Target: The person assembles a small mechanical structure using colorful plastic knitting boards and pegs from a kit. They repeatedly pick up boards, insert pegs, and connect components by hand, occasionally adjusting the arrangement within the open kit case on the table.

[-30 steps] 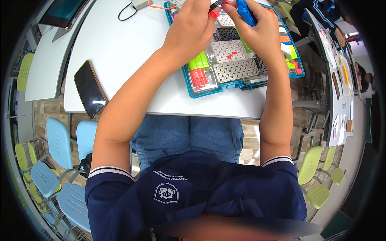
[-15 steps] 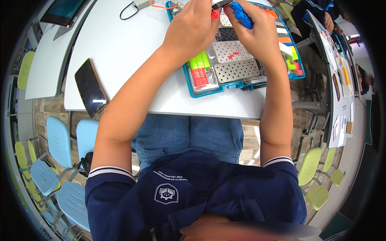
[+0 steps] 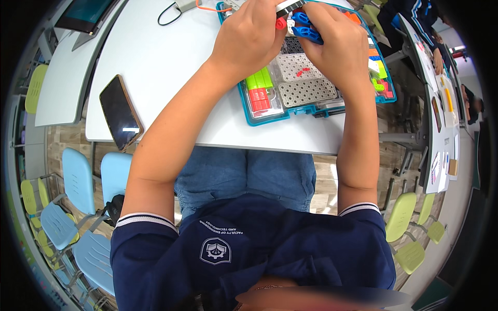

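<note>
Over the far part of a teal-rimmed parts case (image 3: 262,122), both hands are close together. My left hand (image 3: 246,39) is closed around a white and black piece (image 3: 290,7) at the top edge of the picture, with a round red peg (image 3: 280,23) by its fingertips. My right hand (image 3: 337,44) grips blue plastic building pieces (image 3: 308,34) with holes, against the same white and black piece. My fingers and the picture's edge hide part of what is held. Below the hands, the case shows grey perforated plates (image 3: 307,93) and green and red blocks (image 3: 259,98).
A dark-screened phone (image 3: 121,113) lies on the white table (image 3: 171,67), left of my left forearm. Behind it are a black cable (image 3: 167,14) and an orange wire. Blue chairs (image 3: 78,176) stand at left; another person (image 3: 410,26) sits at a side table on the right.
The blue pieces have turned in my right hand and now show two parallel parts. The white and black piece has tilted. Both hands stay over the case.
</note>
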`<state>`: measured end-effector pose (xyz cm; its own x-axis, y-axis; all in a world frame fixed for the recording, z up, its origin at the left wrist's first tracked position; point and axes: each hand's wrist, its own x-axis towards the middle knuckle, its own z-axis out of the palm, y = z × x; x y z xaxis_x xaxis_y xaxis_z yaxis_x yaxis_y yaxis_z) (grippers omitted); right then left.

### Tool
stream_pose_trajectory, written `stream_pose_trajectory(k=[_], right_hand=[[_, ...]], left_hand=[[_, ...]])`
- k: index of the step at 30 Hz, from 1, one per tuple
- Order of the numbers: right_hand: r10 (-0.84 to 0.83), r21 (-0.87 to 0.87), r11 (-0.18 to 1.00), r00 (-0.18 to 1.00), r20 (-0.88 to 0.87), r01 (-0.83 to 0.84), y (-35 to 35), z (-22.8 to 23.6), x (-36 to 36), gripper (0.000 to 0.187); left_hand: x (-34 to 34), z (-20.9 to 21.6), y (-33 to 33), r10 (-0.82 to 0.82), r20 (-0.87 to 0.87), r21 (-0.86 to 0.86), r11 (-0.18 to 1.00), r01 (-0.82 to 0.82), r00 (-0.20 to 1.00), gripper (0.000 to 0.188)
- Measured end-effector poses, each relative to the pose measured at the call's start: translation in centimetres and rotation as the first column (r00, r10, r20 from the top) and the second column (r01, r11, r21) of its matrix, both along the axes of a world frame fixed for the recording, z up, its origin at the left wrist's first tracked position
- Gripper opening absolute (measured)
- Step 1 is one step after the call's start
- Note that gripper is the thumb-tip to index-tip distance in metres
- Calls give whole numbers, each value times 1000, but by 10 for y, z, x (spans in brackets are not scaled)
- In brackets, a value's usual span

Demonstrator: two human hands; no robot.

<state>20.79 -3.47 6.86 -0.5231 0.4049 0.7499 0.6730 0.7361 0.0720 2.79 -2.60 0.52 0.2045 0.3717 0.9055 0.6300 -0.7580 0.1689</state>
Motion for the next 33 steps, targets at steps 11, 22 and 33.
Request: stream_pose_trajectory(k=[11,22,33], right_hand=[[14,27,1000,997,70,-15,-5,6,4,20],[51,-97,992,964,-259,-79,-1,-4,16,16],[-170,-248,954,985,24,171,40,6,17,20]], left_hand=[[-4,13,-4,18,-50,41,999,-16,999,40],[-18,3,11,79,309,-193,981,-19,948,37],[-63,-2,50,199,546,-79,979,-187,814,24]])
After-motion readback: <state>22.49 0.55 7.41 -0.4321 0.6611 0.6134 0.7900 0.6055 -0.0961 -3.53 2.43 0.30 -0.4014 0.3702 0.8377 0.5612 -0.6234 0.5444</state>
